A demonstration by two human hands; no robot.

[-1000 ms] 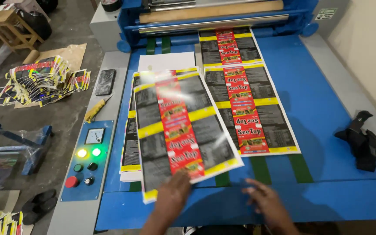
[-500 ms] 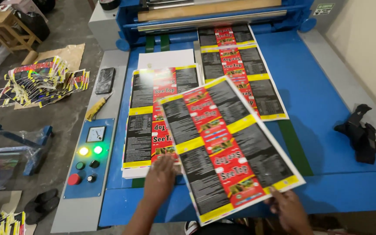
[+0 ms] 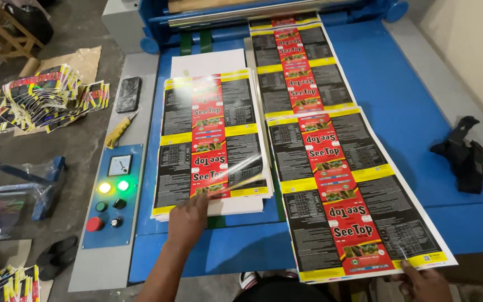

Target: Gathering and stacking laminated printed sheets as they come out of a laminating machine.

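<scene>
Holding 1 printed sheet flat on the blue table, right of the stack.
Your right hand pinches its near corner; your left hand lies open on the stack's near edge.

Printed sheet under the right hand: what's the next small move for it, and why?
Probably slide the printed sheet forward and square it. Its top edge already overlaps the tail of the sheet entering the blue machine's rollers, but it lies slightly skewed. The right hand pinches its near corner, so it can steer, while the left hand rests on the stack beside it.
</scene>
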